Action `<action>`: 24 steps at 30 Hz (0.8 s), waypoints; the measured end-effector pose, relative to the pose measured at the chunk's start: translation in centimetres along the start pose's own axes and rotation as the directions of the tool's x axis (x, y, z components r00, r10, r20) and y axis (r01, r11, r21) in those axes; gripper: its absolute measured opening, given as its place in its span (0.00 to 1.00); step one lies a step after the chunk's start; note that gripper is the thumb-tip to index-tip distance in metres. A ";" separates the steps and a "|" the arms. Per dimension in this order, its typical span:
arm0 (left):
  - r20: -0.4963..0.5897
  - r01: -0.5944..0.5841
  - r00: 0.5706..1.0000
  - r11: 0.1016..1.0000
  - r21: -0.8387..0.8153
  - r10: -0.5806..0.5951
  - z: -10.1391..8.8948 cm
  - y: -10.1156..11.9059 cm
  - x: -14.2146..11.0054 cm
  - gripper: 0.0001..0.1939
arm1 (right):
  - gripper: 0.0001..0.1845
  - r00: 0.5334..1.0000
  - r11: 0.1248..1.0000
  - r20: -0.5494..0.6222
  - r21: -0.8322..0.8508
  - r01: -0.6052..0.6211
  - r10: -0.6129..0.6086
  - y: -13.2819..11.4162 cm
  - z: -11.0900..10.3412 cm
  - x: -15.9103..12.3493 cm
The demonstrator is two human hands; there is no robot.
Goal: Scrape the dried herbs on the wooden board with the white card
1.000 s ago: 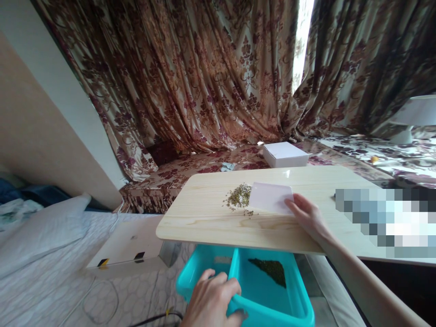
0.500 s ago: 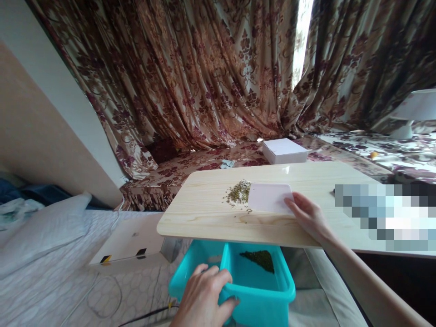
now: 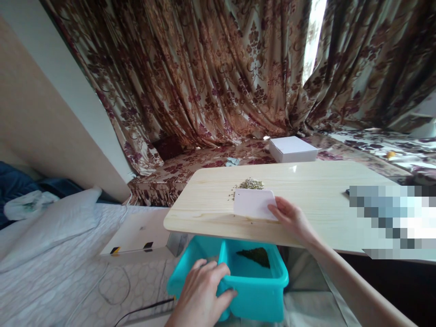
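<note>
My right hand (image 3: 293, 219) pinches the right edge of a thin white rectangular board (image 3: 255, 203), held tilted over the light wooden tabletop (image 3: 200, 200). Just behind the board lies a heap of small green and whitish grains (image 3: 251, 183), partly hidden by it, with a few strays to the left. Below the table's front edge is a turquoise bin (image 3: 254, 290) split by a divider. My left hand (image 3: 204, 290) is closed over its front rim by the divider. Dark green grains (image 3: 257, 255) fill a corner of the right compartment; the left one is partly covered by my hand.
A white box (image 3: 293, 149) and a small pale cloth (image 3: 232, 161) are behind the table. A blurred-out object (image 3: 391, 218) lies on the tabletop's right. On the bed to the left are a flat white carton (image 3: 136, 236), a pillow (image 3: 64, 222) and cables (image 3: 145, 309).
My right hand has drawn the white board left and toward me, from beside the grain heap to in front of it. My left hand stays on the bin's rim.
</note>
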State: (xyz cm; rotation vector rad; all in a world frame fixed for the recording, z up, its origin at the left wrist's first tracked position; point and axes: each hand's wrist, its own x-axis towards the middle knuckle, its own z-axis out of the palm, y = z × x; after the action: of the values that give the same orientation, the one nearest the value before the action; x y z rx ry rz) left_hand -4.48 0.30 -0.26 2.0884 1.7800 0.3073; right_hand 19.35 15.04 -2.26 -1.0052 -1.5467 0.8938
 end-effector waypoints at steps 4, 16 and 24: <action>-0.013 0.023 1.000 1.000 0.014 -0.023 -0.2 -0.7 -0.2 0.05 | 0.11 1.000 1.000 0.031 0.015 -0.007 0.007 -0.1 0.6 -0.1; -0.009 0.015 1.000 1.000 -0.024 -0.015 -0.5 -0.1 -0.1 0.05 | 0.15 0.992 0.990 0.090 0.099 -0.095 0.086 -2.9 -0.7 -2.8; 0.030 -0.107 0.994 0.993 -0.042 0.108 1.3 2.2 0.9 0.06 | 0.11 0.900 0.996 -0.432 -0.026 -0.080 0.061 -0.8 -5.0 -1.0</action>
State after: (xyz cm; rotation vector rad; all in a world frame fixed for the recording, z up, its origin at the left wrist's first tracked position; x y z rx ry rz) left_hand -1.85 0.69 -0.59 2.1532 1.6328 0.3342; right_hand 24.27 14.05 -0.91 -1.2051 -1.1619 0.6312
